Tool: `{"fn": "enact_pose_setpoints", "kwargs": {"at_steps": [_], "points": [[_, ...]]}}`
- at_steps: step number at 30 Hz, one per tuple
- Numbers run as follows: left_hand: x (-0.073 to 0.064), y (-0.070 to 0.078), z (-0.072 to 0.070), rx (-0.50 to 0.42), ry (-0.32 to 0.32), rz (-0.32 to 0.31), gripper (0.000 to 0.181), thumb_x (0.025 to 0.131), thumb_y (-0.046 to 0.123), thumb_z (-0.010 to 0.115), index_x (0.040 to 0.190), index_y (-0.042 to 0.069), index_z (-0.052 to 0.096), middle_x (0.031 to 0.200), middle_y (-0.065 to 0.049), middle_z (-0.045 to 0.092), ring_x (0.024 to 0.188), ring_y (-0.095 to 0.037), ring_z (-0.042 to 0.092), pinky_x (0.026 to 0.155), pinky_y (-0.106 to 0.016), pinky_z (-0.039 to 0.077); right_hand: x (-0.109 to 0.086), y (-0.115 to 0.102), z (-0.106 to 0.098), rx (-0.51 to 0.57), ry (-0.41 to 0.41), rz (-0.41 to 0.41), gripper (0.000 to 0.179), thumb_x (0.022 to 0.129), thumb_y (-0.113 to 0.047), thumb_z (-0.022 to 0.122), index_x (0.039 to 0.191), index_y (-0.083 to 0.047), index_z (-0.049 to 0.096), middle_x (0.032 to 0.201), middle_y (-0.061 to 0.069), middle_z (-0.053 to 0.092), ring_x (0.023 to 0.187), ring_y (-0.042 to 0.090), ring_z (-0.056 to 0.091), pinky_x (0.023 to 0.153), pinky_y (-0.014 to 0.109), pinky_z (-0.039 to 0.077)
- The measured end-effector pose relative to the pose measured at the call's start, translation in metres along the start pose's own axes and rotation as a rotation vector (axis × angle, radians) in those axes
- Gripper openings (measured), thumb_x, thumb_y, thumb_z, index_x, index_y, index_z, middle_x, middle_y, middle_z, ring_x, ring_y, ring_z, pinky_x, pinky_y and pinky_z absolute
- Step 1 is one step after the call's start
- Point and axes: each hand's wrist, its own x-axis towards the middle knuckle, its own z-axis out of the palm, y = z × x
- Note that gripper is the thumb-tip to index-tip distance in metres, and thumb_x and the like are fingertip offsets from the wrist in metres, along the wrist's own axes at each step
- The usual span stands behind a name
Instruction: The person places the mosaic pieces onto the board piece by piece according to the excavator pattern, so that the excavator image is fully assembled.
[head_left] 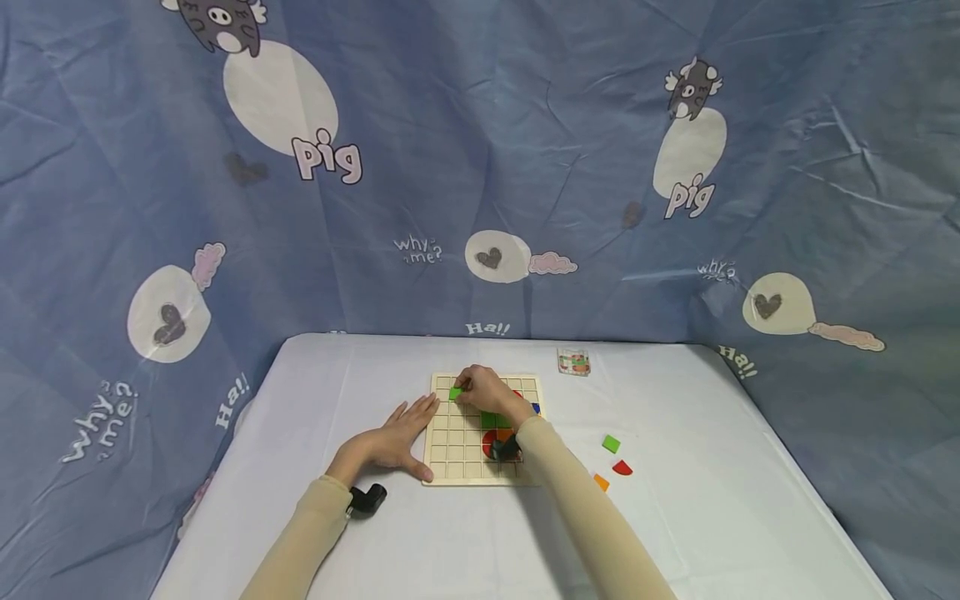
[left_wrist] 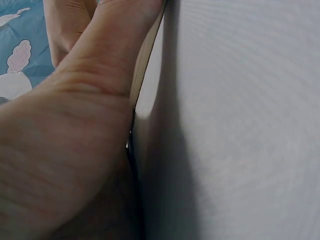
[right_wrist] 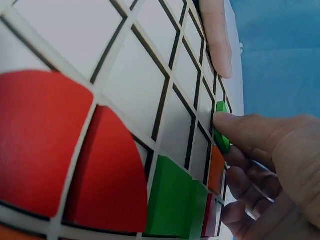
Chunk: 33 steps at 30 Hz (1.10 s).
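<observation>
A wooden grid board (head_left: 457,454) lies on the white table. My right hand (head_left: 486,388) pinches a green square tile (head_left: 455,393) at a cell near the board's far left corner. In the right wrist view the thumb and fingers hold that green tile (right_wrist: 224,143) low against the grid, tilted. My left hand (head_left: 393,439) lies with its fingers spread along the board's left edge, the thumb at the near left corner. Red quarter-round tiles (right_wrist: 42,142), green tiles (right_wrist: 167,200) and an orange tile (right_wrist: 216,170) sit in board cells; my right arm hides some cells.
Right of the board, a loose green square (head_left: 611,443), a red quarter-round piece (head_left: 622,468) and an orange piece (head_left: 602,482) lie on the table. A pattern card (head_left: 573,362) lies beyond the board's far right corner. Blue printed cloth (head_left: 420,167) hangs around the table.
</observation>
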Motion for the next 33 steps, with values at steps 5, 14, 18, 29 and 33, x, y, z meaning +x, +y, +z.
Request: {"fn": "enact_pose_setpoints", "kwargs": {"at_steps": [5,14,18,29,33], "points": [[0.0,-0.001,0.001,-0.014,-0.009,-0.011,0.134,0.062,0.067,0.076,0.155,0.006,0.001,0.163,-0.009,-0.006,0.151,-0.027,-0.008,0.122,-0.051,-0.005,-0.001,-0.001,-0.002,-0.016,-0.033,-0.004,0.02,0.083,-0.017,0.076,0.101,-0.009,0.07,0.096,0.002,0.066,0.083,0.009,0.06,0.076,0.023,0.053],[0.001,0.0,0.002,-0.002,0.009,-0.003,0.135,0.061,0.069,0.076,0.155,0.006,0.002,0.164,-0.01,-0.004,0.151,-0.029,-0.005,0.122,-0.052,-0.004,-0.008,0.01,-0.024,0.127,0.058,0.063,0.022,0.087,-0.02,0.071,0.106,-0.009,0.067,0.096,0.002,0.064,0.079,0.013,0.058,0.068,0.024,0.052],[0.001,0.0,0.001,-0.002,0.01,-0.003,0.135,0.061,0.069,0.076,0.155,0.006,0.002,0.164,-0.01,-0.004,0.151,-0.029,-0.006,0.122,-0.052,-0.004,-0.012,0.013,-0.038,0.176,0.085,0.061,0.021,0.088,-0.017,0.069,0.107,-0.008,0.067,0.099,0.006,0.065,0.08,0.016,0.058,0.067,0.027,0.052],[0.0,0.0,0.0,-0.008,0.007,0.003,0.135,0.063,0.066,0.077,0.155,0.003,0.001,0.163,-0.013,-0.004,0.151,-0.031,-0.005,0.121,-0.054,-0.004,-0.012,0.021,-0.037,0.163,0.064,0.091,0.018,0.088,-0.022,0.07,0.103,-0.011,0.067,0.095,0.002,0.065,0.079,0.014,0.058,0.068,0.026,0.051],[0.0,0.001,-0.001,-0.01,0.008,0.005,0.135,0.063,0.066,0.077,0.155,0.003,0.0,0.163,-0.014,-0.004,0.151,-0.031,-0.005,0.121,-0.054,-0.004,-0.013,0.021,-0.03,0.155,0.032,0.105,0.019,0.088,-0.025,0.071,0.102,-0.013,0.067,0.094,0.0,0.064,0.079,0.013,0.059,0.069,0.026,0.052]]}}
